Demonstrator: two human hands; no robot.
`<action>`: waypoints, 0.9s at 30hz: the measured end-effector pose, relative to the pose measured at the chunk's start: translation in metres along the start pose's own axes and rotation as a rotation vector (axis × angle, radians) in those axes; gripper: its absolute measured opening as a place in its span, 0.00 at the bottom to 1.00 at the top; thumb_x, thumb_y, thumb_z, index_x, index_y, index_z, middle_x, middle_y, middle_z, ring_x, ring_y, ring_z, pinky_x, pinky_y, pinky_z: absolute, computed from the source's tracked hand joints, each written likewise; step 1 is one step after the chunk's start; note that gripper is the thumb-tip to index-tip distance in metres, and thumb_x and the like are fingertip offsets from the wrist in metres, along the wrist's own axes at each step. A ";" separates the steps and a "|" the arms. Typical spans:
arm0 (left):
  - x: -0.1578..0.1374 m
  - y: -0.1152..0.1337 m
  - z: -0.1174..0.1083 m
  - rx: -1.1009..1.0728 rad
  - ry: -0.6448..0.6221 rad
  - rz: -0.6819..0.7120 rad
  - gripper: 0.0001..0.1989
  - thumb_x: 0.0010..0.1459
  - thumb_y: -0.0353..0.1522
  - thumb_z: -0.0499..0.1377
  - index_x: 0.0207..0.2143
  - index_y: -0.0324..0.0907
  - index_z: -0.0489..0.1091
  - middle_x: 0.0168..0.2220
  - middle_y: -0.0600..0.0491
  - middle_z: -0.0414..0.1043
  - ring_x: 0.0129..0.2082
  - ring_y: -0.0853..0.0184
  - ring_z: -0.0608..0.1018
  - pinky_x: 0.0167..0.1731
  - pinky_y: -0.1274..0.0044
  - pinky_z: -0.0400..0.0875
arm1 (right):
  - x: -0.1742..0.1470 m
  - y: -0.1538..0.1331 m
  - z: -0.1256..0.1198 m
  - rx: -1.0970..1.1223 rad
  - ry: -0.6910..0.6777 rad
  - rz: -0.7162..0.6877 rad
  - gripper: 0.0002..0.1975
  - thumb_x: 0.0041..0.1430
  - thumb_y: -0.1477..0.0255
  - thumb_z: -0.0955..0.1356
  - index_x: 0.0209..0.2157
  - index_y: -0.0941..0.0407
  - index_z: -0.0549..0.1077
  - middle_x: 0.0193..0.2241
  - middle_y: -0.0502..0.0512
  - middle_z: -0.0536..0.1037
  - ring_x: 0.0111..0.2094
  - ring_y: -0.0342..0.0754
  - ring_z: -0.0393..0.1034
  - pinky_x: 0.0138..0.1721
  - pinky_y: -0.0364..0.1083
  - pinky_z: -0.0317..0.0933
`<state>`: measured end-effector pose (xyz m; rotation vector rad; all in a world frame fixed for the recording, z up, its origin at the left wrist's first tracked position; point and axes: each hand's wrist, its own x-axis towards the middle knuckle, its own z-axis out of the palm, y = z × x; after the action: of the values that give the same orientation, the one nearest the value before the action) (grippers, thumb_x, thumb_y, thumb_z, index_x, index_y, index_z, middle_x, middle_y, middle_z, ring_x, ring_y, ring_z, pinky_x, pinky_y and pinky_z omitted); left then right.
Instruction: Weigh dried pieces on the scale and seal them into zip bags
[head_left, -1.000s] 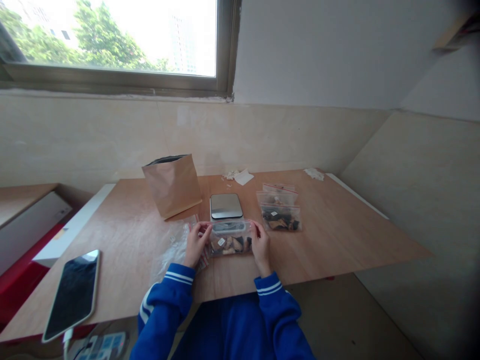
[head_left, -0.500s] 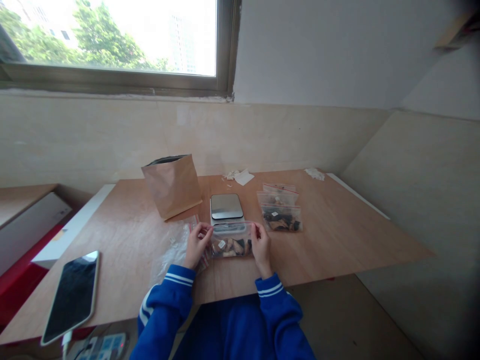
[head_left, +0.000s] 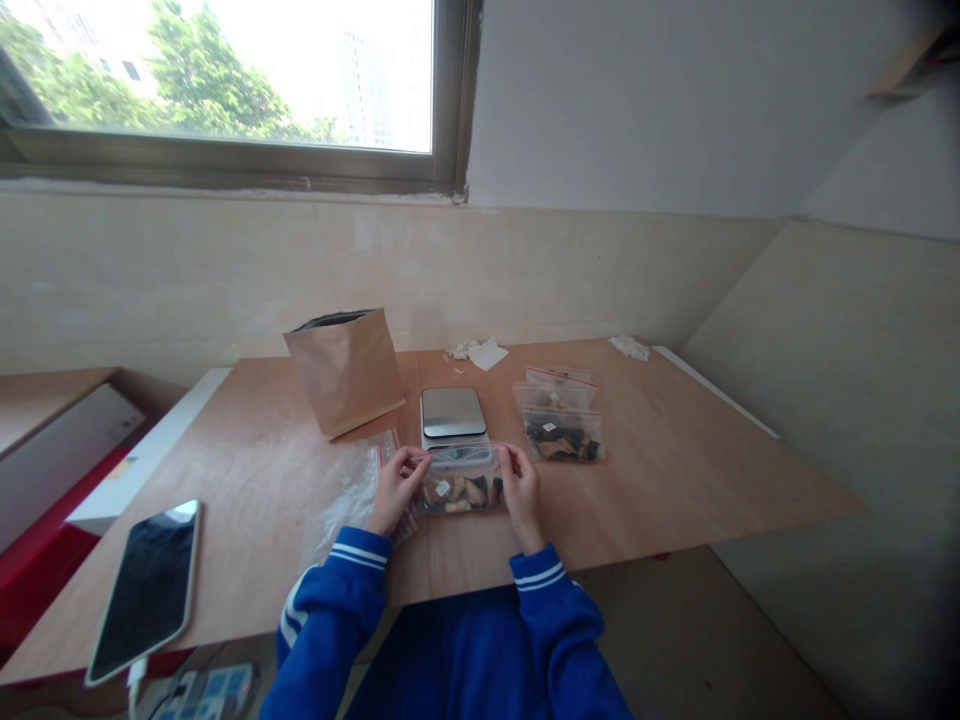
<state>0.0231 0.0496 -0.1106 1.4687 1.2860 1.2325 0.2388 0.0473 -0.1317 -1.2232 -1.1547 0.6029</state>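
Note:
Between my hands is a clear zip bag point(head_left: 466, 492) with brown and dark dried pieces and a small white packet inside. My left hand point(head_left: 397, 488) pinches its upper left corner, and my right hand point(head_left: 520, 490) pinches the upper right corner. Just beyond the bag sits a digital scale point(head_left: 453, 412) with a metal plate; the bag's top overlaps the scale's front edge in view. Under and beside my left hand lie clear plastic bags point(head_left: 349, 500) with red zip strips, seemingly without contents.
Filled zip bags point(head_left: 564, 436) lie in a row right of the scale. An open brown paper pouch point(head_left: 346, 372) stands at back left. White scraps point(head_left: 487, 353) lie near the wall. A phone point(head_left: 146, 590) on a cable rests at the table's left edge.
My hands have drawn slightly closer together along the bag's top edge, the left one shifting a little to the right. Everything else on the table stays where it was.

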 end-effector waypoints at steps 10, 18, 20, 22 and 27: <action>0.001 -0.001 -0.001 -0.026 0.051 -0.002 0.17 0.56 0.46 0.59 0.35 0.41 0.71 0.27 0.55 0.70 0.20 0.74 0.67 0.18 0.82 0.62 | -0.002 -0.006 0.001 0.025 -0.011 -0.019 0.16 0.58 0.59 0.68 0.36 0.59 0.75 0.26 0.53 0.74 0.26 0.44 0.65 0.27 0.43 0.61; 0.000 0.004 -0.001 -0.022 0.064 0.007 0.17 0.55 0.45 0.60 0.34 0.40 0.71 0.25 0.56 0.68 0.19 0.74 0.67 0.17 0.83 0.62 | -0.001 -0.004 0.001 0.013 0.007 -0.018 0.18 0.57 0.57 0.68 0.35 0.59 0.76 0.28 0.54 0.77 0.27 0.45 0.68 0.29 0.43 0.64; 0.000 0.006 -0.001 -0.025 0.070 0.006 0.17 0.54 0.46 0.60 0.33 0.40 0.71 0.26 0.55 0.69 0.20 0.74 0.68 0.17 0.83 0.63 | 0.000 -0.003 0.001 0.020 -0.008 -0.007 0.19 0.59 0.57 0.66 0.38 0.59 0.76 0.31 0.56 0.78 0.30 0.46 0.70 0.31 0.44 0.66; 0.000 0.005 -0.001 -0.027 0.075 0.000 0.17 0.54 0.46 0.60 0.33 0.40 0.71 0.26 0.55 0.70 0.20 0.73 0.68 0.16 0.83 0.63 | 0.001 -0.001 0.001 0.031 -0.003 0.014 0.20 0.60 0.56 0.65 0.39 0.59 0.76 0.32 0.57 0.78 0.30 0.47 0.71 0.32 0.45 0.67; 0.001 0.002 -0.001 -0.009 0.085 -0.004 0.17 0.54 0.46 0.60 0.34 0.41 0.72 0.24 0.56 0.68 0.19 0.73 0.67 0.16 0.82 0.63 | 0.002 0.001 0.001 0.036 0.055 0.047 0.19 0.58 0.56 0.66 0.37 0.59 0.75 0.27 0.55 0.77 0.27 0.47 0.71 0.29 0.44 0.67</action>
<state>0.0226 0.0499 -0.1087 1.4201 1.3373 1.3080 0.2388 0.0500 -0.1319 -1.2314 -1.0671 0.6194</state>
